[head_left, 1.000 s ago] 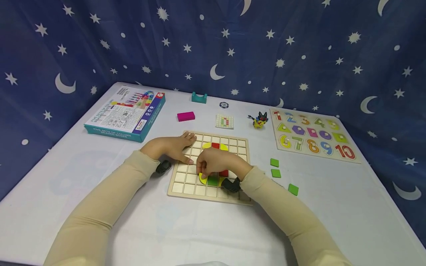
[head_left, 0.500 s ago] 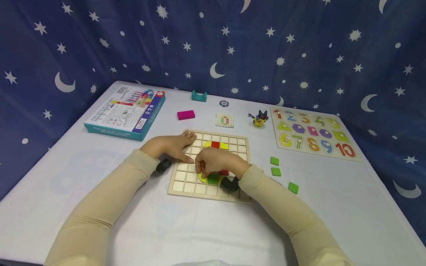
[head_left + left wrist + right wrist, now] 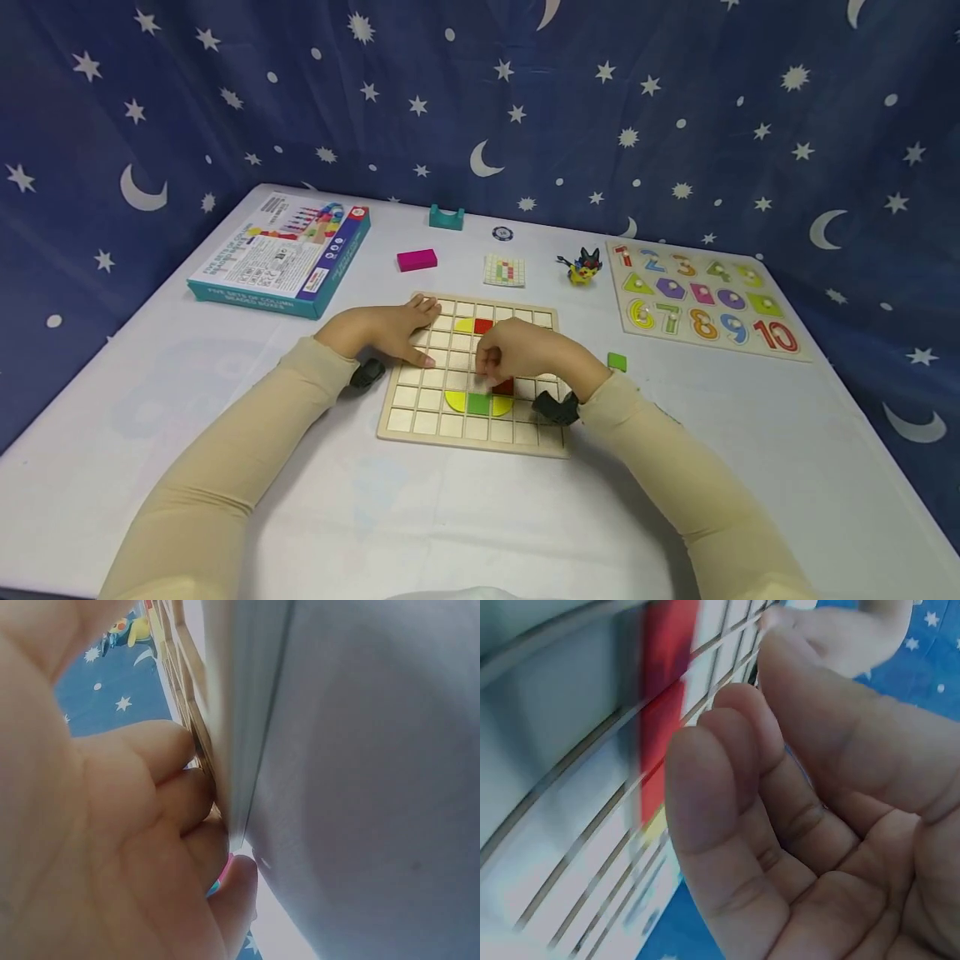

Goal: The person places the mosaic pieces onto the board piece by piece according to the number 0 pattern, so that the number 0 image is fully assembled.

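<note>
A wooden grid board [image 3: 408, 422] lies on the table. My left hand [image 3: 390, 331] rests on its left side, fingers spread; the left wrist view has the fingertips along the board's edge [image 3: 199, 724]. Over the board's middle hovers my right hand [image 3: 525, 348], fingers loosely bent and thumb apart, with nothing between them in the right wrist view. Below it sit a yellow rounded piece [image 3: 454, 402], a green square tile [image 3: 477, 404] and another yellow piece [image 3: 502, 406] in a row. Red tiles [image 3: 664, 724] form a line beside the right fingers. The hand hides part of the pattern.
A small pattern card [image 3: 504, 271], a magenta block [image 3: 416, 260], a teal piece [image 3: 446, 218], a round chip [image 3: 502, 234] and a toy figure [image 3: 583, 267] stand behind the board. Left is a boxed set [image 3: 277, 254]; right, a number puzzle [image 3: 705, 300] and a green tile [image 3: 617, 362].
My right hand has left the lower-left yellow piece and moved right and slightly away over the board. The right sleeve now covers the nearer loose green tiles. My left hand stays put.
</note>
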Tool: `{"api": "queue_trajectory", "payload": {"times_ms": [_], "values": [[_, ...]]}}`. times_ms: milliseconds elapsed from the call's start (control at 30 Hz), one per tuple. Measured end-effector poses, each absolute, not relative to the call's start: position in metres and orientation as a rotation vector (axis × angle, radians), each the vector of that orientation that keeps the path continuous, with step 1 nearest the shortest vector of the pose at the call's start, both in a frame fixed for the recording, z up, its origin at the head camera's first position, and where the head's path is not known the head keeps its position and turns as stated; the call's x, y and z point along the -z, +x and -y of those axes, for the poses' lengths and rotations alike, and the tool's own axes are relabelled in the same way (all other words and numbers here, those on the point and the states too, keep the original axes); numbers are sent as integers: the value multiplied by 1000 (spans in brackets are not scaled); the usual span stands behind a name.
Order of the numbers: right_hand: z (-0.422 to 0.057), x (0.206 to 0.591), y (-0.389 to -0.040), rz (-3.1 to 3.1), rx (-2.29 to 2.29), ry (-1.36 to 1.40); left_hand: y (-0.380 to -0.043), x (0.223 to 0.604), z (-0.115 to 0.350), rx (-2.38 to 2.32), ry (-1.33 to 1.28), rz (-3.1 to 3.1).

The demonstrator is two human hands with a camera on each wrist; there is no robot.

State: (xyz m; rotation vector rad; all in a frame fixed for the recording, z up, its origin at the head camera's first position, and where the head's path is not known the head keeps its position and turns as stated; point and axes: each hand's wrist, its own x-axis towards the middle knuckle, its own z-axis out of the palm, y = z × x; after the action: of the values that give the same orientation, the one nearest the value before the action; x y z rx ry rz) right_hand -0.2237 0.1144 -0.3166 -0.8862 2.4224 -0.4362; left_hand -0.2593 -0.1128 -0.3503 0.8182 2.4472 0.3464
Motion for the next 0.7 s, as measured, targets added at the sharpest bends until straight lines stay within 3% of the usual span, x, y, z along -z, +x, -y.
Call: {"api": "queue_trajectory", "payload": {"times_ms": [500, 700], "values": [[-248, 319, -221, -2580, 495, -505, -261, 352, 112, -372, 802, -2439], [-276, 323, -218, -2594, 503, -389, -262, 354, 112, -365, 798, -2445]]}}
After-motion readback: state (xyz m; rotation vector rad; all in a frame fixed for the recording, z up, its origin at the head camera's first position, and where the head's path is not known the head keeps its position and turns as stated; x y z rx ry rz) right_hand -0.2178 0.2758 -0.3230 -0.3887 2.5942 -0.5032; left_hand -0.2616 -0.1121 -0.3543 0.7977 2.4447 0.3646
